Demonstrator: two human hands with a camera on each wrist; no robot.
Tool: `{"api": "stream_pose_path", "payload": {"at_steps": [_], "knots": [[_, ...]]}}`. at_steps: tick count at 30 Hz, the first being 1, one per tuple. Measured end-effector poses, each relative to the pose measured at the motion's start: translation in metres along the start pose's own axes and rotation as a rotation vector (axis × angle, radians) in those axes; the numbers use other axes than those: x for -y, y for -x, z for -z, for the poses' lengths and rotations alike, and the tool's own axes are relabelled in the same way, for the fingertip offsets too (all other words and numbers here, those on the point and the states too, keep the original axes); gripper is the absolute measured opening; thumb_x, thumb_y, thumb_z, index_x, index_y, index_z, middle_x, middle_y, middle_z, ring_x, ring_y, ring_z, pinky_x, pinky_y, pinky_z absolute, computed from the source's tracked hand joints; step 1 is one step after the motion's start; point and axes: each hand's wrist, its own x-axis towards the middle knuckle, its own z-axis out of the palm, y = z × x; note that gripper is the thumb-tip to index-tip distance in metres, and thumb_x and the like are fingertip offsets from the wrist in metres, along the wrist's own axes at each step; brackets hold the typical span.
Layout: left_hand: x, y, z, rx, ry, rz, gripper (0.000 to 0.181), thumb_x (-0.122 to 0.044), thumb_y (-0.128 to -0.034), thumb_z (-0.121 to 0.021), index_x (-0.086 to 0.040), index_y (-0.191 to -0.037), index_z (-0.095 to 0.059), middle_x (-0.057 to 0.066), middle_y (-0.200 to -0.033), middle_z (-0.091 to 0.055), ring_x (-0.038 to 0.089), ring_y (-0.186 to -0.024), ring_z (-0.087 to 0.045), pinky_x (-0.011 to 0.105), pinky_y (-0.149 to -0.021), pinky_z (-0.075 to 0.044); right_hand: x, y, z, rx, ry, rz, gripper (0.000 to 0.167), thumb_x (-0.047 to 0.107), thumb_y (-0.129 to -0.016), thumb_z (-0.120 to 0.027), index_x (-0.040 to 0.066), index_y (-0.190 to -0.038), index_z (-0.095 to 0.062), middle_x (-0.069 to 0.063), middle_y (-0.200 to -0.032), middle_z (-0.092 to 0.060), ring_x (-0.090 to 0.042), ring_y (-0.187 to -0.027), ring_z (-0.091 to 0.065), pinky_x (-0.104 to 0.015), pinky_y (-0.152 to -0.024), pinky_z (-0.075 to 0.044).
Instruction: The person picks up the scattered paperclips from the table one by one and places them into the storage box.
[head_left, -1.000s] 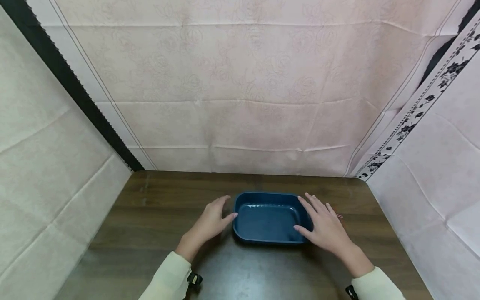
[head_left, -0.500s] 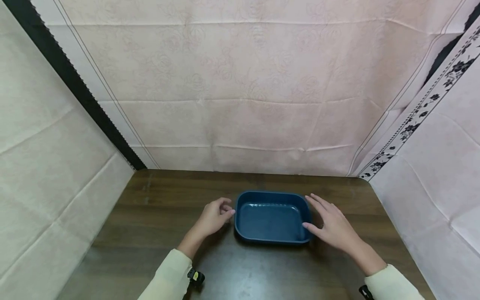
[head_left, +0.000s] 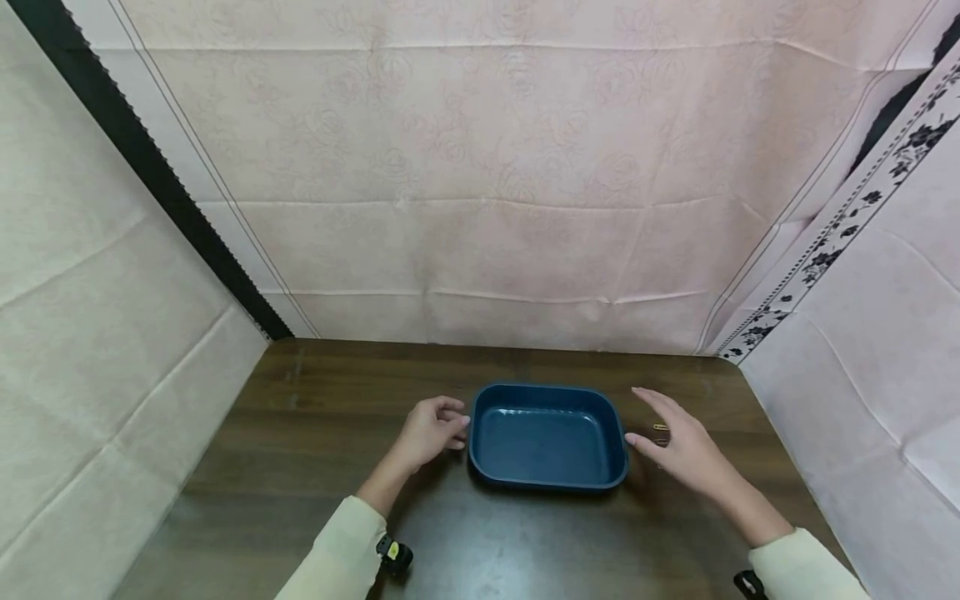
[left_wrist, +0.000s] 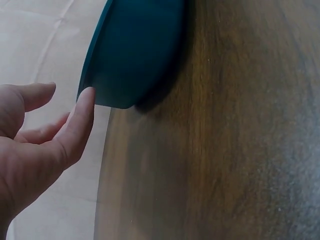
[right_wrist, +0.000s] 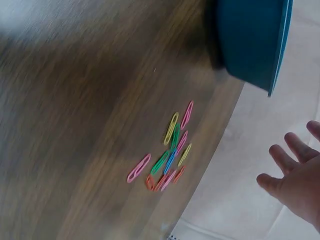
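Note:
A blue rectangular tray (head_left: 547, 437) with nothing in it sits on the wooden table. At its left side is my left hand (head_left: 431, 435), fingers loosely bent, thumb tip at or very near the rim; the left wrist view shows a fingertip beside the tray's wall (left_wrist: 135, 55), contact unclear. My right hand (head_left: 686, 446) hovers off the tray's right side, fingers spread and holding nothing. In the right wrist view, several coloured paper clips (right_wrist: 171, 130) lie on the table near that hand (right_wrist: 300, 180), in pink, yellow, green, blue and orange. From the head view the hand mostly hides them.
The brown wooden table (head_left: 337, 375) reaches back to a pale patterned cloth (head_left: 487, 167). More pale cloth stands at the left (head_left: 112, 333) and right (head_left: 862, 350), with a black strip on the left and a floral border on the right.
My right hand has moved right, away from the tray's rim, and some clips now show beside it. The fingers of my left hand have bent more. The tray has shifted slightly right in the picture.

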Motion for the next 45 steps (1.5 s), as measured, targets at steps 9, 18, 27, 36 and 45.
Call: {"api": "stream_pose_path", "payload": {"at_steps": [9,18,27,36,45], "knots": [[0.001,-0.002,-0.001,0.037,0.06,0.04,0.037,-0.012,-0.1016,-0.066,0.005,-0.133,-0.058,0.019,-0.109,-0.07,0.02,-0.083,-0.072,0.036,-0.074,-0.066,-0.019,-0.002,0.017,-0.007,-0.067,-0.026,0.063,0.034,-0.096,-0.075,0.014,-0.151,-0.049,-0.017,-0.151,-0.051,-0.044,-0.136,-0.05,-0.066,-0.098,-0.053],[0.005,-0.001,-0.005,0.027,0.082,0.062,0.034,-0.012,-0.1013,-0.067,0.006,-0.129,-0.059,0.02,-0.107,-0.07,0.019,-0.08,-0.071,0.035,-0.072,-0.066,-0.036,-0.003,0.018,-0.073,-0.027,-0.021,0.051,0.019,-0.095,-0.076,0.006,-0.141,-0.058,-0.018,-0.137,-0.061,-0.04,-0.124,-0.059,-0.061,-0.099,-0.05],[0.004,0.0,-0.007,0.035,0.118,0.07,0.033,-0.012,-0.1004,-0.068,0.007,-0.127,-0.06,0.027,-0.11,-0.069,0.019,-0.078,-0.07,0.035,-0.071,-0.066,-0.048,-0.002,0.021,-0.096,-0.014,-0.069,0.037,0.017,-0.099,-0.071,0.004,-0.133,-0.064,-0.017,-0.126,-0.066,-0.039,-0.114,-0.063,-0.061,-0.095,-0.053],[0.003,-0.002,-0.008,0.03,0.128,0.088,0.033,-0.01,-0.0987,-0.07,0.006,-0.126,-0.059,0.022,-0.106,-0.07,0.019,-0.077,-0.069,0.034,-0.07,-0.066,-0.057,-0.003,0.025,-0.112,-0.008,-0.109,0.031,0.019,-0.102,-0.067,0.003,-0.128,-0.066,-0.018,-0.122,-0.068,-0.038,-0.111,-0.064,-0.059,-0.093,-0.055],[0.004,-0.002,-0.01,0.037,0.152,0.102,0.033,-0.003,-0.0981,-0.068,0.009,-0.127,-0.058,0.02,-0.102,-0.07,0.018,-0.076,-0.069,0.034,-0.07,-0.066,-0.068,-0.002,0.025,-0.091,-0.026,-0.181,0.033,0.023,-0.103,-0.066,0.002,-0.129,-0.065,-0.02,-0.124,-0.067,-0.04,-0.112,-0.066,-0.05,-0.089,-0.059]]}}
